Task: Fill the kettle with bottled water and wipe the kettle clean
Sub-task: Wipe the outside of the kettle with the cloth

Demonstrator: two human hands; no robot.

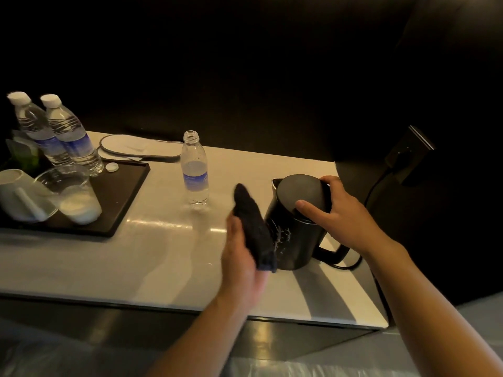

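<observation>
The black kettle [296, 227] stands on the pale counter [152, 248] between the two hands, lid shut and spout turned away from the person. The right hand [337, 213] is spread over the lid, thumb on top and fingers curled round the far rim, most likely to pin the kettle down so it does not slide or turn while it is rubbed. The left hand [242, 257] clasps a dark folded cloth [254, 227] between palm and fingers and presses its long edge against the kettle's side, right where a pale branching mark shows; whether that mark is print or wet streaks cannot be told. The handle and its cord [351, 263] trail off below the right wrist, kept clear of the cloth.

Beyond the left hand, a little further out, an uncapped water bottle [194, 172] stands upright, only partly full, which suggests the filling is done and wiping is the step in hand. Its loose white cap [112, 167] seemingly lies on the dark tray [128, 191] well to the left of the left hand, beside two sealed bottles [58, 134], an upturned glass [73, 197] and a cup [19, 197], parked out of the working space
</observation>
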